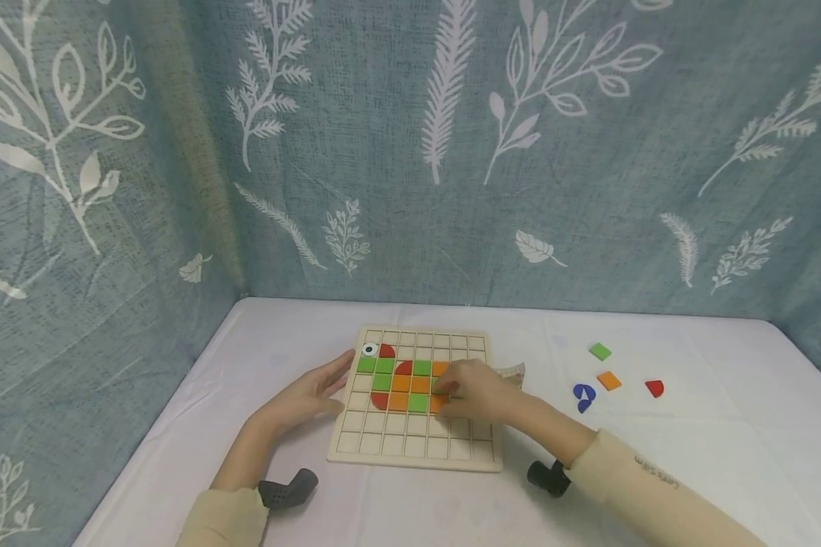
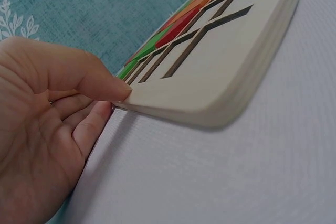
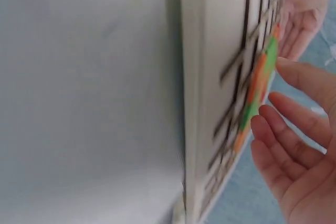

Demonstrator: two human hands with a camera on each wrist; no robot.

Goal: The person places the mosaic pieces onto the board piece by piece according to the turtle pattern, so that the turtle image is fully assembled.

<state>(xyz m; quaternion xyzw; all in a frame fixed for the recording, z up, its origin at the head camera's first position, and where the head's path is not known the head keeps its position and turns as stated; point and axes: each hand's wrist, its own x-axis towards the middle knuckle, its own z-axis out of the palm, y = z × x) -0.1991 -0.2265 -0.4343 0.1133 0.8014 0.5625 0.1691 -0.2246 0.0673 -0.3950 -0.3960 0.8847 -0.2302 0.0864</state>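
Note:
A pale square board (image 1: 416, 460) with a grid of shallow cells lies on the table. Coloured flat pieces fill part of it: green tiles (image 1: 385, 366), orange tiles (image 1: 398, 401), red rounded pieces (image 1: 379, 400) and a white eye disc (image 1: 369, 349). At its left edge is my left hand (image 1: 308, 396), thumb tip right at the rim, other fingers alongside in the left wrist view. My right hand (image 1: 479, 391) reaches over the board's right half. Its fingertips (image 3: 259, 124) are spread at the tiles, nothing pinched between them. The hand hides some cells in the head view.
Loose pieces lie to the right: a green square (image 1: 600, 351), an orange square (image 1: 609, 381), a red rounded piece (image 1: 654, 388) and blue rounded pieces (image 1: 584, 393). A patterned strip (image 1: 513, 374) shows beyond the board's right edge. A patterned blue-green curtain (image 1: 397, 152) hangs behind the table.

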